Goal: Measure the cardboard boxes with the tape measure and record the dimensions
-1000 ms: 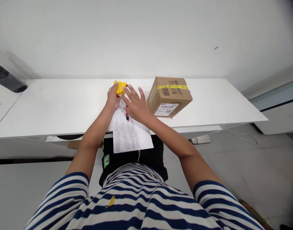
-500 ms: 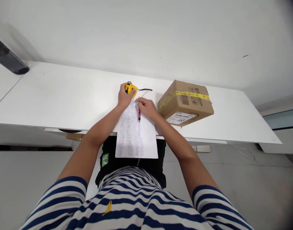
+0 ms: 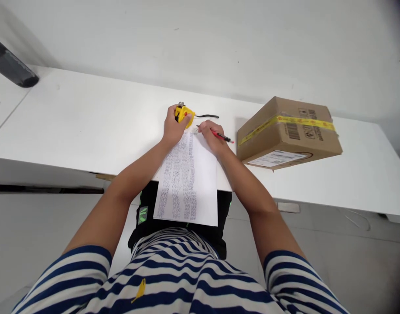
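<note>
White bench (image 3: 72, 126), long, set against a pale wall. Left hand (image 3: 172, 127): closed around a yellow tape measure (image 3: 182, 115) at the far end of the sheet, a thin dark strap (image 3: 206, 116) trailing from it toward the right. Right hand (image 3: 212, 134): fingers pinched on a red pen (image 3: 221, 136), its tip at the top right part of a sheet of paper (image 3: 189, 179). Sheet: white, covered in columns of small handwriting on its left and middle, blank along the right side; the near part overhangs the bench edge above the person's lap. Cardboard box (image 3: 286, 133): brown, sealed with yellow tape, white label on its near face; stands on the bench just right of the writing hand, apart from it. Dark object (image 3: 10, 67), far left corner, kind unclear. Handling note, as a judgement: the entry would go best with the pen held low near its tip, the left hand steadying the top of the sheet, since the overhanging end can swing or slide off.
</note>
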